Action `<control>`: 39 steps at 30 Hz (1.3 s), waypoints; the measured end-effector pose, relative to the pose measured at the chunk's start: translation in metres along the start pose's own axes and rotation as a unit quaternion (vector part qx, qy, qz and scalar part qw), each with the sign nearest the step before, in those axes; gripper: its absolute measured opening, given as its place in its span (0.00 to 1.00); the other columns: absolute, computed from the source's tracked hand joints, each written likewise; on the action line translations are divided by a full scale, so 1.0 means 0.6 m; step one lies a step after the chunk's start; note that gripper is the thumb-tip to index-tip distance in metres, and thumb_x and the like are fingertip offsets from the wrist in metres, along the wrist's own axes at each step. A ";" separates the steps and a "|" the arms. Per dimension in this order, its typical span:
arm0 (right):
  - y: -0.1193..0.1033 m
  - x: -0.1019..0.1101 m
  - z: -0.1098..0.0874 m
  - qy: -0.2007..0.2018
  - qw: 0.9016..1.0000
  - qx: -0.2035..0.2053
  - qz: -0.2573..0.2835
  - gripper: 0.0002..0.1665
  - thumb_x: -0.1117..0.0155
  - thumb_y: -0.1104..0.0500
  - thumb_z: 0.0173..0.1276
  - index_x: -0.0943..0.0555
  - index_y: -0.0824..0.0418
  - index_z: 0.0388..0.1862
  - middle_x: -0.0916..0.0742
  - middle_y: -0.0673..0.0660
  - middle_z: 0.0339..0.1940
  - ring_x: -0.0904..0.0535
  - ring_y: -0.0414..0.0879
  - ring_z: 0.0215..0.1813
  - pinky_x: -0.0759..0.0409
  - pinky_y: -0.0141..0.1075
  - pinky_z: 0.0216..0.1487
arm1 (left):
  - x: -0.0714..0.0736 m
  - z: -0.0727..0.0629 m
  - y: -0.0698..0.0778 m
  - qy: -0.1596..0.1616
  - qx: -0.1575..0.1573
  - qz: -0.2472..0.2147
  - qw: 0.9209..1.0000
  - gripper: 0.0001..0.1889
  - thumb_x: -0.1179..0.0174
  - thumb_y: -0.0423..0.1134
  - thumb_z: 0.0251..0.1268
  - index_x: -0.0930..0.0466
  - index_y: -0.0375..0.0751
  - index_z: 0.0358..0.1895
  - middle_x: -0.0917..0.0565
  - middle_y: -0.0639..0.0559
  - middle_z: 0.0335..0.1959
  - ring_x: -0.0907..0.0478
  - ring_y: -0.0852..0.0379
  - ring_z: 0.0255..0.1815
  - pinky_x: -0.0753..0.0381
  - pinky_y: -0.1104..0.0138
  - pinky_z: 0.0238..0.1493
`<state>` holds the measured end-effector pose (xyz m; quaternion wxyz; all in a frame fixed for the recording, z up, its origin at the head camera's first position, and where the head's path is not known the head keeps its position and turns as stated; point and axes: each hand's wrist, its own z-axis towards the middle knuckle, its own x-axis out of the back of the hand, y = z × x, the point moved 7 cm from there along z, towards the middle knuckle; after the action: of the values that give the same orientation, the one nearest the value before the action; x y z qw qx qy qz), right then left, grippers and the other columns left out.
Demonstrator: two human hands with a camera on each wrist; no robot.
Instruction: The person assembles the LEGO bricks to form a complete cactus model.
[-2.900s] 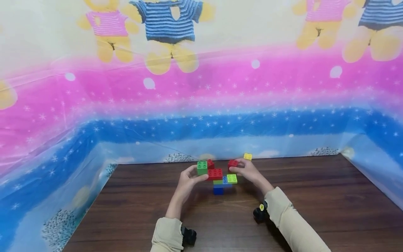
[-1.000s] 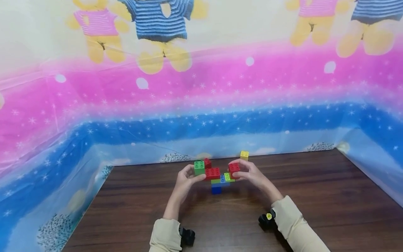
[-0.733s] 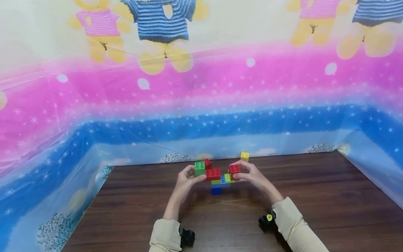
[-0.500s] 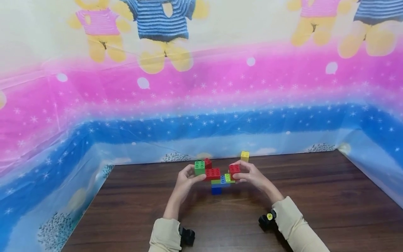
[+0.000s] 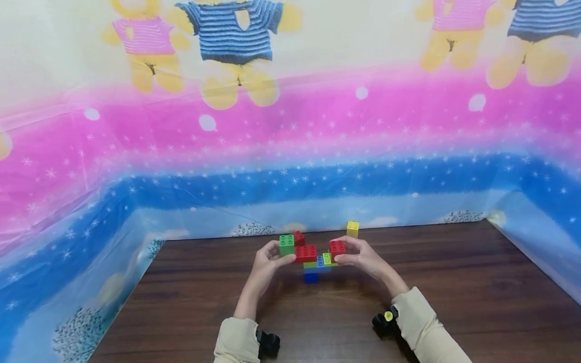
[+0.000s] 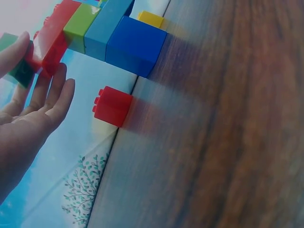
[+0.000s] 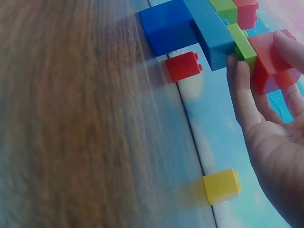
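In the head view, my left hand (image 5: pixel 267 263) holds the left end of a toy brick build, its thumb and fingers about the green brick (image 5: pixel 286 245) and the long red brick (image 5: pixel 305 253). Below these come a lime brick (image 6: pixel 81 27), a lighter blue brick (image 6: pixel 100 35) and, lowest, a dark blue brick (image 5: pixel 310 278). On the right, my right hand (image 5: pixel 366 259) pinches a red brick (image 5: pixel 337 249) on top of a second lime brick (image 7: pixel 241 43), covering part of it. Fingertips of that hand touch the build's underside. Whether the red brick is pressed fully down, I cannot tell.
A loose red brick (image 6: pixel 113 105) stands behind the build, near the far edge of the brown wooden table (image 5: pixel 317 322). Farther right along that edge stands a yellow brick (image 5: pixel 352 229). A printed cloth (image 5: pixel 290 181) rises behind the table and along its sides.
The right hand has brought its red brick from behind and above the lime brick forward and down onto it. The left hand keeps its hold; little differs over the last second.
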<state>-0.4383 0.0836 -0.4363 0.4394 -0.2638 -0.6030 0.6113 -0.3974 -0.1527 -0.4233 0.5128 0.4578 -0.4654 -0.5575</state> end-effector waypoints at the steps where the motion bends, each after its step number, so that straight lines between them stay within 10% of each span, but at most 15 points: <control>1: -0.001 -0.001 0.000 -0.001 1.000 0.000 0.002 0.32 0.32 0.59 0.63 0.30 0.67 0.65 0.20 0.62 0.57 0.20 0.44 0.52 0.17 0.37 0.51 | 0.000 0.000 0.000 0.000 -0.001 -0.002 1.000 0.15 0.35 0.30 0.58 0.24 0.34 0.48 0.17 0.56 0.39 0.17 0.62 0.43 0.19 0.66 0.50; 39: -0.007 -0.010 0.002 -0.008 0.999 0.008 -0.048 0.32 0.36 0.55 0.68 0.30 0.67 0.67 0.22 0.71 0.60 0.18 0.45 0.50 0.16 0.40 0.49 | 0.000 0.002 -0.002 0.009 0.008 -0.005 1.000 0.17 0.35 0.29 0.57 0.24 0.35 0.51 0.17 0.54 0.42 0.16 0.57 0.48 0.20 0.63 0.54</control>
<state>-0.4357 0.0777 -0.4335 0.4656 -0.2264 -0.6138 0.5961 -0.3988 -0.1525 -0.4241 0.5107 0.4693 -0.4630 -0.5519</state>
